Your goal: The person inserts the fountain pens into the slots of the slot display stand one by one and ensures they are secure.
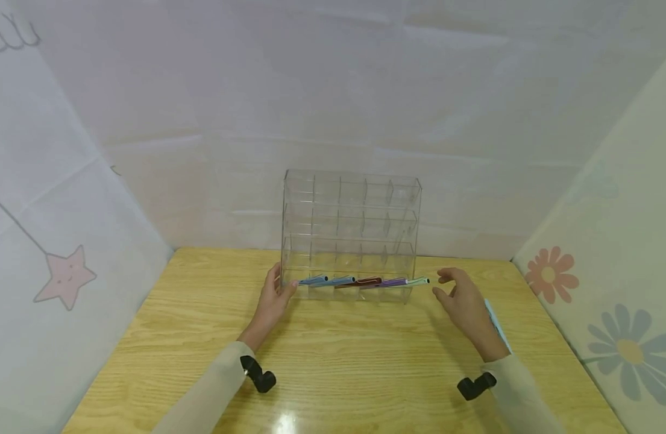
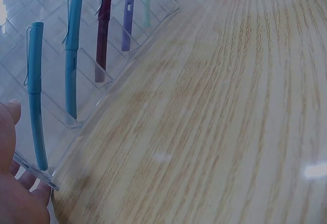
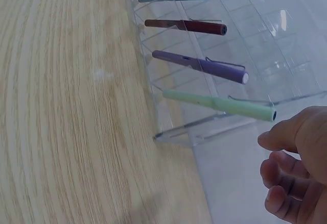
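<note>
A clear tiered pen organizer (image 1: 350,242) stands on the table, with several pens leaning in its lowest row of compartments. From left to right these are a blue pen (image 2: 34,91), another blue pen (image 2: 72,55), a dark red pen (image 3: 189,26), a purple pen (image 3: 204,67) and a light green pen (image 3: 219,104). My left hand (image 1: 272,295) grips the organizer's lower left side, thumb in front and fingers behind. Just right of the light green pen's cap is my right hand (image 1: 465,304), loosely bent and holding nothing, with a small gap between.
A light blue object (image 1: 498,325) lies on the wooden table (image 1: 354,367) beside my right wrist, partly hidden by the arm. Behind the organizer hangs a pale cloth backdrop (image 1: 246,120), and patterned cloth sides flank the table.
</note>
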Motion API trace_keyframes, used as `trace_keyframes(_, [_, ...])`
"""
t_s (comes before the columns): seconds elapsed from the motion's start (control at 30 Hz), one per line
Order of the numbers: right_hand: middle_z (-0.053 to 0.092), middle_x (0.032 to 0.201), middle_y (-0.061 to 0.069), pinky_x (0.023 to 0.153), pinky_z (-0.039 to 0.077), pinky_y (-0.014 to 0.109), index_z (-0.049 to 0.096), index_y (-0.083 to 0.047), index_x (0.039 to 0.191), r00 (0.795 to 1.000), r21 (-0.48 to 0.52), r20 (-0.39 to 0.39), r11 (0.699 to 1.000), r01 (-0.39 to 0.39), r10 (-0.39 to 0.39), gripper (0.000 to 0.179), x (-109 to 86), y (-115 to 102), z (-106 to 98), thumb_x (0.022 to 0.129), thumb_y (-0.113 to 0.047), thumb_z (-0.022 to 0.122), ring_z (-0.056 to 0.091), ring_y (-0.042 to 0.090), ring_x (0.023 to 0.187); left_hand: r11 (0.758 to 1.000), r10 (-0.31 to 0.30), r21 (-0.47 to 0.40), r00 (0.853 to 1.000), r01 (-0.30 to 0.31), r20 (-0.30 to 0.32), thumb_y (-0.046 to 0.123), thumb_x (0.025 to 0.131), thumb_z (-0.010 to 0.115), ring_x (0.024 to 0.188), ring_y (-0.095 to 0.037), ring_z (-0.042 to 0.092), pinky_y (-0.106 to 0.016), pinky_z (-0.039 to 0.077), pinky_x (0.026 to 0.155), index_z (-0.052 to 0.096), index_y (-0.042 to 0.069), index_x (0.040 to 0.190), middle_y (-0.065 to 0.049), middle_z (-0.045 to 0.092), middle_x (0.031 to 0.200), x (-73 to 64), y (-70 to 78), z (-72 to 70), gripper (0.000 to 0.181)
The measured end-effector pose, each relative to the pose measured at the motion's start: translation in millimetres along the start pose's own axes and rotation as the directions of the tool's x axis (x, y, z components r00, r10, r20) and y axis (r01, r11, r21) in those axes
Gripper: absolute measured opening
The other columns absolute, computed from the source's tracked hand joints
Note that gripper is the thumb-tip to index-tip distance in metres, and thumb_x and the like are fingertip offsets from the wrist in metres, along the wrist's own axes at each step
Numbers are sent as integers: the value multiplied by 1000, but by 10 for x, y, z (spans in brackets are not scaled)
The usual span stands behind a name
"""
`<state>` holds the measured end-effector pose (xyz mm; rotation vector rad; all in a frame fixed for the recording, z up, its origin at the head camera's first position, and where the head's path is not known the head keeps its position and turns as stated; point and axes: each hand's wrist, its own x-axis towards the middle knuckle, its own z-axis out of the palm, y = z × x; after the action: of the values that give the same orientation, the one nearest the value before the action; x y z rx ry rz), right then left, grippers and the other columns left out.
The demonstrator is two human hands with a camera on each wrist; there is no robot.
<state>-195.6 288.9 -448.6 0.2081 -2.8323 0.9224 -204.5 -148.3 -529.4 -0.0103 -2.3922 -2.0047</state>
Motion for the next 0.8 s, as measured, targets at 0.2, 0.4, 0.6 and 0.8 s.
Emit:
trace_keyframes(0.2, [69,125,24,46,43,24,58,1,140,999,-28,-51,1000,14,-15,41,-54,113,-105,102,-9,70,52,9,61,1000,-5,-11,1000,5,4,31,113,55,166,-47,13,-65,27,131,11,16,172,-18,10,179,-17,14,-3,75])
trace_keyframes(0.4, [69,124,25,44,41,25,59,3,139,997,-18,-77,1000,5,-6,39,-106,180,-184,102,-7,69,48,7,57,1000,-11,-9,1000,11,1,29,114,55,166,-47,14,-66,29,130,11,16,172,-19,10,179,-14,17,5,74])
trace_keyframes(0.6, [70,123,26,48,43,25,59,3,139,995,-40,-99,999,3,-7,40,-126,265,-240,102,-7,70,53,9,64,1000,-9,0,1000,9,-1,29,113,55,166,-47,13,-66,27,131,11,16,172,-19,10,179,-16,12,4,75])
trace_keyframes(0.8, [72,123,24,55,44,24,61,0,138,992,-34,-126,999,-33,29,38,-121,348,-307,103,-11,69,54,9,69,1000,-13,-7,1000,13,1,34,113,56,166,-47,13,-67,27,131,10,17,173,-19,10,179,-30,28,2,77])
